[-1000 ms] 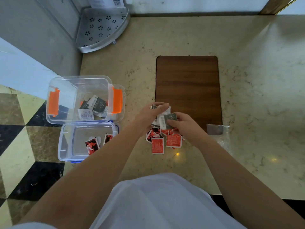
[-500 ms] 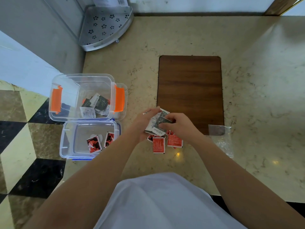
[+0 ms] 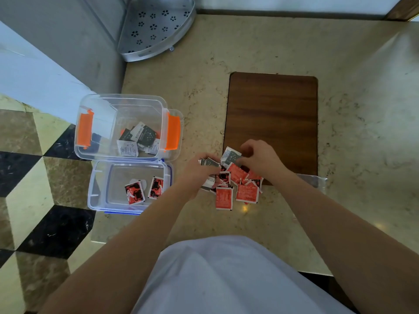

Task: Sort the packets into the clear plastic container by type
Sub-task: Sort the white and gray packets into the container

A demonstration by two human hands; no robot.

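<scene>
While both hands grip grey packets, red packets beneath

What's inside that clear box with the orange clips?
The clear box holds a few dark grey packets and white packets, piled by its right end. They overlap, so the count and anything beneath them is hidden.

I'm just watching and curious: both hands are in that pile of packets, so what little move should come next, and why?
Probably the left hand should carry its dark grey packets over to the clear container with orange latches. That tub already holds the same dark packets, while the red ones sit in the lid beside it, so the grey ones likely belong there.
</scene>
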